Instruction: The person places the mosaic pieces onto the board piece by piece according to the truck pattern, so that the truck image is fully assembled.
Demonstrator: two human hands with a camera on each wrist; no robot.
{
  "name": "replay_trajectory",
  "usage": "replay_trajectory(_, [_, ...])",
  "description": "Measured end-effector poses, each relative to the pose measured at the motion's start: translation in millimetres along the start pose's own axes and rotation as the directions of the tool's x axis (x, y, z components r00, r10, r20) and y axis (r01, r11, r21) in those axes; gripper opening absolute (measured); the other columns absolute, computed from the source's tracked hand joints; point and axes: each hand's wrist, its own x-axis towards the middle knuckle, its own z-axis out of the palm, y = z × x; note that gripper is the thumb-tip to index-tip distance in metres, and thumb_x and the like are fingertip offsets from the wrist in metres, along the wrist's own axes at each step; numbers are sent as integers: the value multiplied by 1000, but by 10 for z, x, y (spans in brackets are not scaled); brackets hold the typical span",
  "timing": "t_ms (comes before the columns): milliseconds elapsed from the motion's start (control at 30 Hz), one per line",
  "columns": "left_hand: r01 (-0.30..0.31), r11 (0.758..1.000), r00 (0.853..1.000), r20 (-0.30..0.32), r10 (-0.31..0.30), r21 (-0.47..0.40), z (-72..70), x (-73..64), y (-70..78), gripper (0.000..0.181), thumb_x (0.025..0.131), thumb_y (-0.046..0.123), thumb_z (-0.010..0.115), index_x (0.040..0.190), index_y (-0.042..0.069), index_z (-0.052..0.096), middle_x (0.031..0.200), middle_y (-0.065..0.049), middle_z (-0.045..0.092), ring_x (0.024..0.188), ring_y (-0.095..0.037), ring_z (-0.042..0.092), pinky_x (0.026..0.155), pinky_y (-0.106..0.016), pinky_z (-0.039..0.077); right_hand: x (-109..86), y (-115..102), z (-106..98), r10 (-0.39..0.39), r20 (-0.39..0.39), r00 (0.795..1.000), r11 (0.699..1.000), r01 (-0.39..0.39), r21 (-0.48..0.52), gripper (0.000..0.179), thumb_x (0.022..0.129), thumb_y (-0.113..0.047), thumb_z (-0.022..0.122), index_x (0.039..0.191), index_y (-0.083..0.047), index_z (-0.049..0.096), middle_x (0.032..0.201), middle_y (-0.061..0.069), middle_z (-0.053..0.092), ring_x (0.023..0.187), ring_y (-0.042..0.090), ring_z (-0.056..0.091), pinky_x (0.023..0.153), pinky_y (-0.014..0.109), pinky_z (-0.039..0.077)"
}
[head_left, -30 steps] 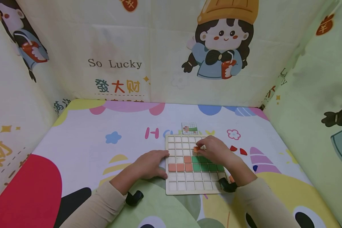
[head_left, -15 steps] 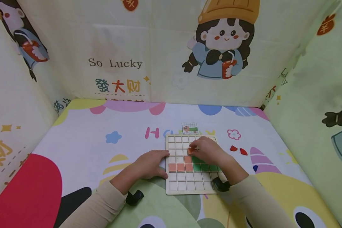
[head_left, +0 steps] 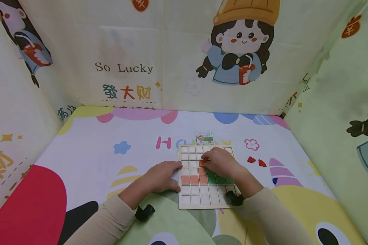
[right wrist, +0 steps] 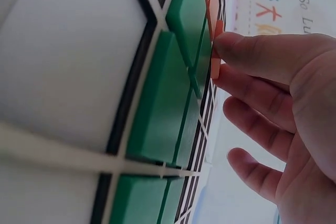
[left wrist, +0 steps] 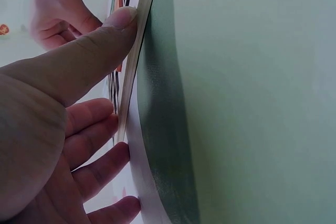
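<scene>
A pale wooden grid board lies flat, its white cells partly filled. Several orange square tiles and green square tiles sit in its middle rows. My right hand pinches another orange tile between thumb and index finger, just beyond the set tiles. In the head view that tile is partly covered by the fingers; whether it touches the board I cannot tell. At the board's left edge my left hand rests its thumb and fingertips against the rim, the fingers spread loosely.
Behind the board lies a small card with a gridded colour picture. To the right are a red piece, a second red piece and a blue piece on the printed cloth. Cloth walls rise around.
My right hand has moved left across the board with the orange tile, to above the column of set orange tiles. The left hand has stayed put.
</scene>
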Motion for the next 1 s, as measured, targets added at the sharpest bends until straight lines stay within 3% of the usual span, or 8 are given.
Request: replay_trajectory(1000, [-2, 1000, 1000, -12, 2, -4, 5, -3, 1, 77, 77, 28, 88, 141, 6, 54, 143, -12, 54, 133, -32, 47, 108, -46, 39, 58, -40, 32, 15, 8, 1000, 1000, -15, 2, 19, 92, -21, 73, 109, -12, 77, 98, -3, 74, 94, 22, 63, 80, 39, 53])
